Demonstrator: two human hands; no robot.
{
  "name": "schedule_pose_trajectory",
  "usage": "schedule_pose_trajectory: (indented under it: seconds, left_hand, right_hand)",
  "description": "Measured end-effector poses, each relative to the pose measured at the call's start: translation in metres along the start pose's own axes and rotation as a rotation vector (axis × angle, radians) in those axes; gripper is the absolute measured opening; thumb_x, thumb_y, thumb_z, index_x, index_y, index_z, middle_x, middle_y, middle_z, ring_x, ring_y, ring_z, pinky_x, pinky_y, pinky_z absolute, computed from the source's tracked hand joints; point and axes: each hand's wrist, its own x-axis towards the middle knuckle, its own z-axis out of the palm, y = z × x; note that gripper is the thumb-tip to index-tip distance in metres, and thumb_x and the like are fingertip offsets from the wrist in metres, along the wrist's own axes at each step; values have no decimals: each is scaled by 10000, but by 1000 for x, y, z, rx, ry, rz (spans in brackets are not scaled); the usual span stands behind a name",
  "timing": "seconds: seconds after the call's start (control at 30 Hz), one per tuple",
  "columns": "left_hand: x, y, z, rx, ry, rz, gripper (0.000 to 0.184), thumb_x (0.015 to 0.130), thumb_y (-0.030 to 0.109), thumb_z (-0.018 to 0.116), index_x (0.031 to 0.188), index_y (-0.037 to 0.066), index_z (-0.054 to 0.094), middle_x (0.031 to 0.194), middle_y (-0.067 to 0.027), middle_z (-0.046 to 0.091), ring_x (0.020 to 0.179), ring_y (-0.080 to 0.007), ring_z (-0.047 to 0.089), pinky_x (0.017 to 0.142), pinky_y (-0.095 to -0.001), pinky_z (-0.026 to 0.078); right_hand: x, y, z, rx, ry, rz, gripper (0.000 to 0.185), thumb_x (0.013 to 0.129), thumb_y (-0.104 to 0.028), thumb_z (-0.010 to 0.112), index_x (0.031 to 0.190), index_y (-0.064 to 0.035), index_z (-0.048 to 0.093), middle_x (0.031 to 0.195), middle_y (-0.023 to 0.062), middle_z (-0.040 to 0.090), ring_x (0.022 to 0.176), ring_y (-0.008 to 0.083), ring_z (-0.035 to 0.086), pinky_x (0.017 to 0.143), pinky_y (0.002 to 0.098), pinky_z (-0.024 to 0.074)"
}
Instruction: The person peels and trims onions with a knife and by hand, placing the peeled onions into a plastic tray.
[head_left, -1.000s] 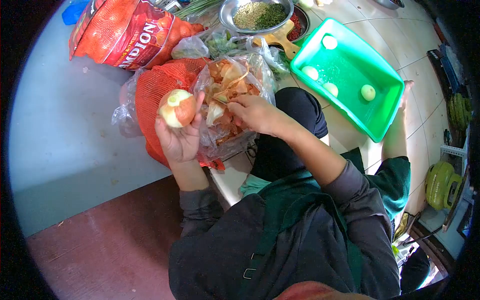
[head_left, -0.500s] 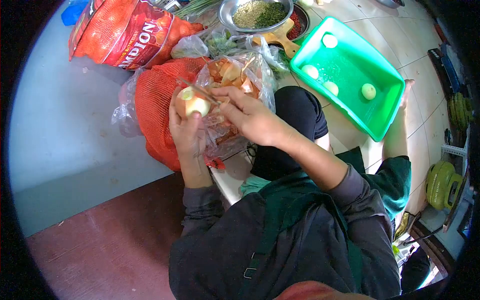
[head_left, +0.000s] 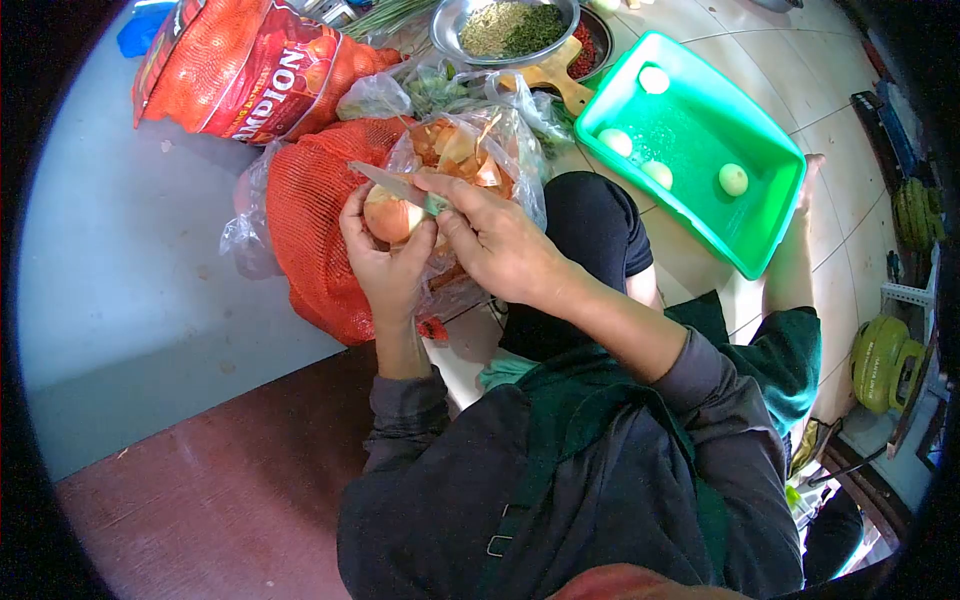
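Observation:
A partly peeled onion [head_left: 388, 216], with orange-brown skin on its near side, is gripped in my left hand [head_left: 385, 265]. My right hand [head_left: 500, 235] is closed around the handle of a knife [head_left: 385, 180]; its blade lies across the top of the onion, pointing to the left. Just beyond my hands, a clear plastic bag [head_left: 525, 150] holds onion skins [head_left: 460, 150]. A red mesh sack [head_left: 315, 230] lies to the left of my left hand. Several peeled onions [head_left: 733, 179] sit in a green basin [head_left: 690, 215] on the right.
At the upper left stands a full red mesh sack [head_left: 250, 75] with a printed label. A metal bowl [head_left: 450, 45] of chopped greens and pale bits is at the back, near a wooden board [head_left: 560, 75]. A green gas cylinder [head_left: 880, 365] stands far right.
The onion has been turned, so more brown skin faces me. The knife blade now lies flatter over its top, and my left fingers have shifted around it.

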Motion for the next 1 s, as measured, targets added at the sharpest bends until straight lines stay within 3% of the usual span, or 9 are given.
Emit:
schedule_pose_trajectory:
  seconds: [0.17, 0.27, 0.37, 0.47, 0.57, 0.67, 0.77, 0.87, 1.0]
  left_hand:
    - [-3, -2, 1, 10, 13, 22, 685, 680, 3, 743, 1263, 3, 384, 1200, -108, 478, 1117, -192, 505, 974, -334, 423]
    - [-4, -4, -1, 11, -29, 57, 658, 707, 23, 698, 1288, -21, 392, 1215, -126, 513, 1098, -208, 539, 954, -324, 444]
    - [-2, -7, -3, -180, -60, -18, 696, 714, 45, 710, 1310, -29, 358, 1223, -139, 500, 1114, -217, 533, 955, -357, 453]
    - [-3, -3, -1, -550, -62, -152, 714, 744, 83, 681, 1347, -49, 320, 1245, -156, 498, 1125, -248, 543, 936, -414, 482]
    - [-1, -6, -11, -727, -126, -235, 718, 766, 112, 661, 1375, -17, 305, 1275, -155, 484, 1142, -273, 538, 909, -438, 507]
    - [-1, -7, -16, -903, -48, -342, 702, 775, 99, 643, 1389, 31, 311, 1293, -139, 476, 1147, -275, 534, 886, -408, 522]
    - [-1, -12, -18, -970, -44, -303, 662, 814, 182, 652, 1383, 71, 331, 1311, -127, 464, 1154, -274, 527, 876, -408, 527]
    - [-2, -41, -23, -473, 16, -173, 547, 890, 383, 590, 1306, 58, 447, 1306, -127, 514, 1150, -274, 535, 888, -422, 505]
    - [2, -21, -21, -542, -11, -246, 616, 865, 481, 592, 1299, 65, 453, 1295, -135, 521, 1177, -315, 520, 854, -413, 518]
  right_hand:
    - [4, 9, 0, 144, 13, 91, 345, 947, -195, 443, 1259, -58, 494, 1053, 234, 622, 986, 415, 596, 831, 450, 481]
    - [8, 15, -5, 165, -45, 248, 364, 962, -170, 445, 1300, -36, 468, 1105, 158, 597, 1026, 204, 571, 920, 318, 426]
    - [10, 33, 1, 181, 32, 191, 369, 943, -221, 448, 1269, -52, 491, 1074, 236, 617, 1044, 387, 585, 907, 417, 446]
    - [11, 38, 1, 201, -1, 264, 380, 943, -224, 437, 1280, -55, 486, 1085, 251, 608, 1069, 368, 579, 931, 401, 429]
    - [10, 48, 7, 140, 25, 189, 387, 941, -234, 440, 1281, -55, 486, 1066, 258, 609, 1043, 364, 591, 908, 393, 439]
    - [13, 38, 1, 213, -68, 373, 388, 958, -202, 442, 1314, -53, 473, 1195, 147, 569, 1101, 196, 524, 966, 297, 379]
    - [12, 23, -4, 222, -50, 418, 377, 939, -220, 447, 1269, -44, 494, 1041, 257, 613, 991, 366, 606, 879, 393, 449]
    - [8, 27, 1, 239, -21, 298, 368, 939, -210, 446, 1261, -40, 499, 1041, 260, 613, 990, 369, 605, 871, 391, 453]
    - [9, 55, 6, 152, 40, 263, 367, 940, -208, 439, 1255, -27, 496, 1072, 263, 601, 1028, 376, 591, 895, 392, 450]
